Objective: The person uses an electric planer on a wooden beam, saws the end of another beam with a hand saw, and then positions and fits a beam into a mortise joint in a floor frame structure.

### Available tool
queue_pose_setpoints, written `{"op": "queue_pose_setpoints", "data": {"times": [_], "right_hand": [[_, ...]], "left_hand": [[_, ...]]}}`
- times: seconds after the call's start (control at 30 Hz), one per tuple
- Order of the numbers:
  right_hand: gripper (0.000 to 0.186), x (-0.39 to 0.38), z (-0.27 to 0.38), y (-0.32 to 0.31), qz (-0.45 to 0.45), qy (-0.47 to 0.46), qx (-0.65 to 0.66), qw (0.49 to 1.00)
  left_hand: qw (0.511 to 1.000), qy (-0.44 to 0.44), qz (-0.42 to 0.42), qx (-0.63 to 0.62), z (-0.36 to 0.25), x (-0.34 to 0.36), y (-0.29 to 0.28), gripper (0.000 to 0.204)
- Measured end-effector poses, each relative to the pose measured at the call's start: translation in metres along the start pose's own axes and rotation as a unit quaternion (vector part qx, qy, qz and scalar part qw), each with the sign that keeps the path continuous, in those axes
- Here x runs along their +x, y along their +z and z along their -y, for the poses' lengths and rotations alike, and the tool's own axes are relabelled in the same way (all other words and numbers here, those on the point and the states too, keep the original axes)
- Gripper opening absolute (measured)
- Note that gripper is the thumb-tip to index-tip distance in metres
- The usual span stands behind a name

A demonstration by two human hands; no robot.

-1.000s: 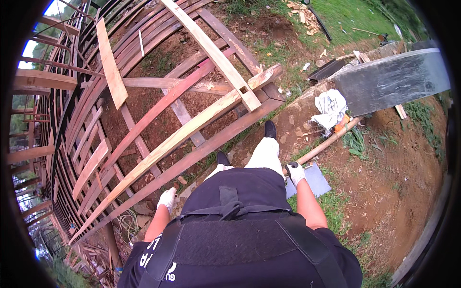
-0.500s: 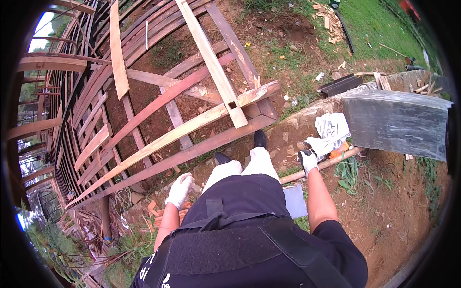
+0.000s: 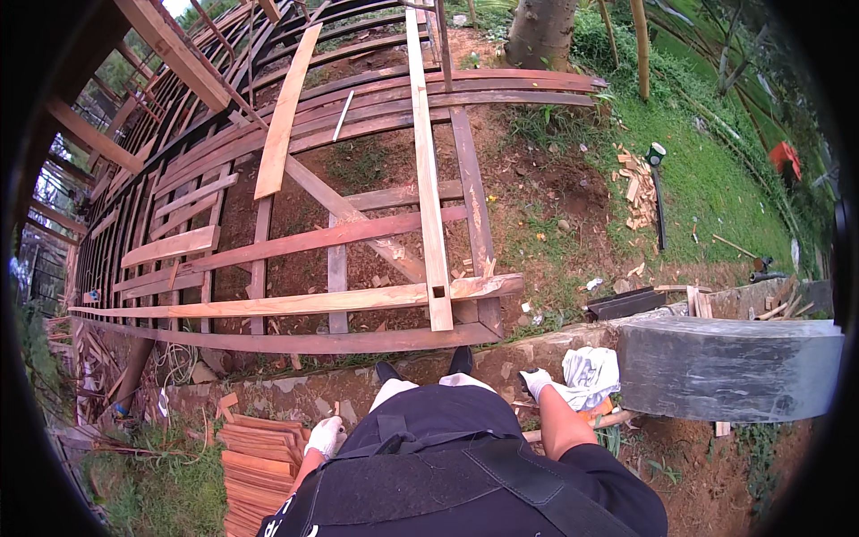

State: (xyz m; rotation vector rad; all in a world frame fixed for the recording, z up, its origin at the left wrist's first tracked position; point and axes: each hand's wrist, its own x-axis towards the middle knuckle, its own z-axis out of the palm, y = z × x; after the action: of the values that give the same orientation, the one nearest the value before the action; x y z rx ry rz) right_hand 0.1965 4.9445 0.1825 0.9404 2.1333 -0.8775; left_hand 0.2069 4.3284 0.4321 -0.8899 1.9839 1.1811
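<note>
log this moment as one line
left hand: gloved, near wood stack | right hand: gloved, near white bundle | grips: unclear | ahead: timber frame

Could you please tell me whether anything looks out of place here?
Pale wood pieces lie scattered on the grass right of the timber frame, looking spilled rather than stacked like the reddish boards beside the left hand.

They're wearing a black short-sleeved tee (image 3: pixel 617 488) with a bit of white print (image 3: pixel 286 505), some wide black strap (image 3: pixel 537 474) over it, plus a dark knotted tie (image 3: pixel 394 441), white gloves (image 3: pixel 325 438) (right one partly black), white pants (image 3: pixel 392 389) and black shoes (image 3: pixel 461 361).
</note>
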Motion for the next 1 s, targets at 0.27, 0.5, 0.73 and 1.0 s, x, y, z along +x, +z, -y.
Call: {"op": "queue_pose_setpoints", "data": {"times": [0.27, 0.5, 0.73, 1.0], "right_hand": [[0.026, 0.062, 0.024, -0.019, -0.02, -0.086, 0.081, 0.993], [0.02, 0.021, 0.072, -0.019, -0.003, -0.111, 0.148, 0.983], [0.02, -0.011, 0.041, 0.004, 0.059, -0.054, 0.127, 0.989], [0.024, -0.035, -0.024, 0.009, 0.021, 0.002, -0.005, 1.0]], "left_hand": [[0.993, 0.047, 0.074, 0.073, 0.154, 0.065, 0.041, 0.049], [0.981, 0.091, 0.039, 0.166, 0.008, -0.013, 0.024, 0.028], [0.995, -0.025, -0.04, -0.092, -0.036, -0.024, 0.008, 0.043], [0.986, 0.136, 0.058, 0.073, 0.071, 0.035, 0.004, 0.03]]}}
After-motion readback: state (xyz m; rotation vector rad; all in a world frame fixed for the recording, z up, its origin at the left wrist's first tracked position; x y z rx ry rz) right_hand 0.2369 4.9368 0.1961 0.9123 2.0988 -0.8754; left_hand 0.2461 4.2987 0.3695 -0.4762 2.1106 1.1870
